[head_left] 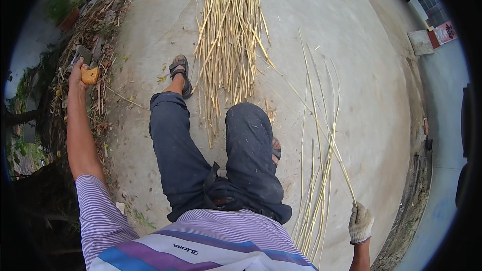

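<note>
My bare left hand (76, 74) is stretched far out to the left, its fingers closed around a small yellow-brown block (90, 76) that looks like wood, with a dark mark on its face. At the lower right, my right hand (361, 222) wears a pale knitted work glove and grips the end of a long thin cane stalk (345, 174). That stalk slants away up and to the left. A big heap of yellowish cane stalks (227, 35) lies lengthwise ahead of my legs. Beside my right leg, a looser batch of thin stalks (314, 200) lies on the concrete.
Pale concrete floor (361, 105) stretches all around. Along the left runs a strip of dry debris and stones (103, 45), with a potted plant (68, 17) behind it. A wall (447, 120) bounds the right side. My sandalled left foot (181, 73) stands beside the heap.
</note>
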`<state>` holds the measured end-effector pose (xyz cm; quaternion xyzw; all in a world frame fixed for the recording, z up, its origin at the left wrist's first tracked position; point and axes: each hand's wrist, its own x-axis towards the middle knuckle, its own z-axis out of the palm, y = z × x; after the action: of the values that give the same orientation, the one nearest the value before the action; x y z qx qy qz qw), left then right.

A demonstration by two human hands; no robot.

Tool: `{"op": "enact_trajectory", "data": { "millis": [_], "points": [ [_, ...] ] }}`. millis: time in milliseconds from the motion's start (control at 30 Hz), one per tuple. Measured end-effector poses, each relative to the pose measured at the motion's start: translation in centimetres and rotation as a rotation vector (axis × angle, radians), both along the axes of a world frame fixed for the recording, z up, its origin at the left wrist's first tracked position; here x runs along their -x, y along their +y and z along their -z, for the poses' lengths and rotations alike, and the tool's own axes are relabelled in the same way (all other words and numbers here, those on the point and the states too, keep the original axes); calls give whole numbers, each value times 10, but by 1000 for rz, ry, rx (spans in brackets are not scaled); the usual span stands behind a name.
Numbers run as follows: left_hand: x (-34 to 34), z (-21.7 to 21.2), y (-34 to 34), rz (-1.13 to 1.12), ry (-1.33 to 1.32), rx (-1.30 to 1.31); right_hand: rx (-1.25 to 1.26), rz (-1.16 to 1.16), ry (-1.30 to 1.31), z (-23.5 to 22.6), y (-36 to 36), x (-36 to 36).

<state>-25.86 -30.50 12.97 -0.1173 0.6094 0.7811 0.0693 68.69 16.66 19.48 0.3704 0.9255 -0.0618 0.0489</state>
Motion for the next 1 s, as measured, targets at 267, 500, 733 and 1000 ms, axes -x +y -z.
{"op": "enact_trajectory", "data": {
  "millis": [267, 500, 733, 1000],
  "points": [
    [-109, 70, 111, 333, -155, -32, 97, 271, 45, 39, 8, 12],
    [-220, 48, 216, 596, -237, 18, 153, 375, -252, 125, -16, -49],
    [-259, 30, 252, 632, -262, 33, 301, 468, -837, 193, -88, -169],
    [-275, 28, 258, 678, -244, 104, 315, 524, -1251, 183, -44, -183]
  ]
}}
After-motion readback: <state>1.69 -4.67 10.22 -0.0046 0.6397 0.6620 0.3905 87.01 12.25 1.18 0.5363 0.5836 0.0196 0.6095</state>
